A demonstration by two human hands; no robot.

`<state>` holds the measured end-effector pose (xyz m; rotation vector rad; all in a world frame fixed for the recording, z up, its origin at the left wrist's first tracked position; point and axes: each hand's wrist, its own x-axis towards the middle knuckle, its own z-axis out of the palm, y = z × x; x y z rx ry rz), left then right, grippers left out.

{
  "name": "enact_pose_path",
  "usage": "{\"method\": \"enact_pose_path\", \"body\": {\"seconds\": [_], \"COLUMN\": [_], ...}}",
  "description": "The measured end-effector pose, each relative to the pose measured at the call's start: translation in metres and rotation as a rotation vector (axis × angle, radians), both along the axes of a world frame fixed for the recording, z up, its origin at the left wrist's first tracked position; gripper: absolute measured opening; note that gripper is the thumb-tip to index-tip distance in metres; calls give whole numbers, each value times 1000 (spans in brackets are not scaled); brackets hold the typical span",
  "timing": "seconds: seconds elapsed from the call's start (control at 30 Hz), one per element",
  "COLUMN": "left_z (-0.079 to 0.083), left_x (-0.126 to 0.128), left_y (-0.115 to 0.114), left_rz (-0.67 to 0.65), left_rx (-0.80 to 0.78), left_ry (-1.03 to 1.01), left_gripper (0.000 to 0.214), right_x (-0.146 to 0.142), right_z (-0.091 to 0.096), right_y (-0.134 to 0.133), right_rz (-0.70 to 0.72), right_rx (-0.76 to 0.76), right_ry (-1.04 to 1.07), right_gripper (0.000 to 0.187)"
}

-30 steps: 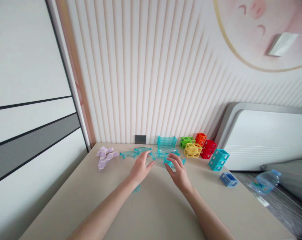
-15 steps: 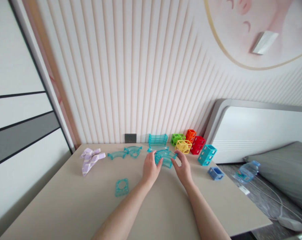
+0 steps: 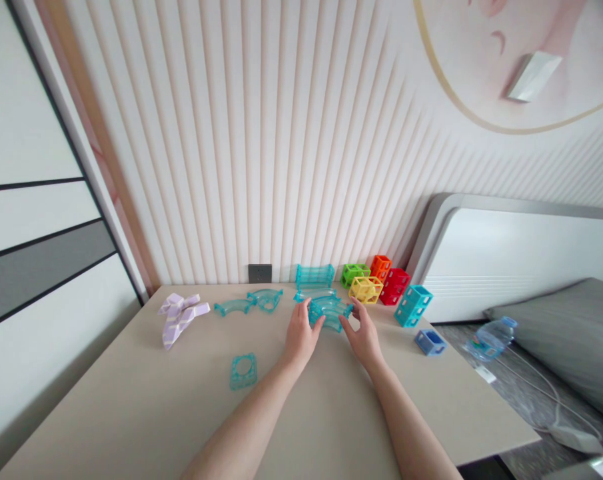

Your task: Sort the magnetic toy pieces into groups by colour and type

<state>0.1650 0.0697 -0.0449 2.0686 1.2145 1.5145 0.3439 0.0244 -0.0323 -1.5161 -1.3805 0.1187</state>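
As before, hands (image 3: 301, 341) around teal track (image 3: 328, 312)

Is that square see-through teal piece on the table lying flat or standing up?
Lying flat: the square teal frame rests on the beige tabletop with its round hole facing upward.
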Motion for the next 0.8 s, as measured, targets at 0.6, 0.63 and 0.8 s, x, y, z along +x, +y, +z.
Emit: {"method": "enact_pose_path", "body": {"seconds": [0.6,0.63,0.8], "left_z": [9,12,26], "left_x": [-2,-4,-17], "left_y": [-4,-6,-26], "left_rz": [-26,-24,-27], "left_rx": [28,43,88], "left_ry": [-12,-12,16], "left_gripper": [42,42,43], "right_x": [-1,-3,-12], "right_z": [5,7,16], "right_y": [-2,-4,-29], "right_rz": [-42,-50,-85], "right_rx": [59,71,92], "right_ry": [-30,-50,-139], "right_gripper": [59,56,49]}}
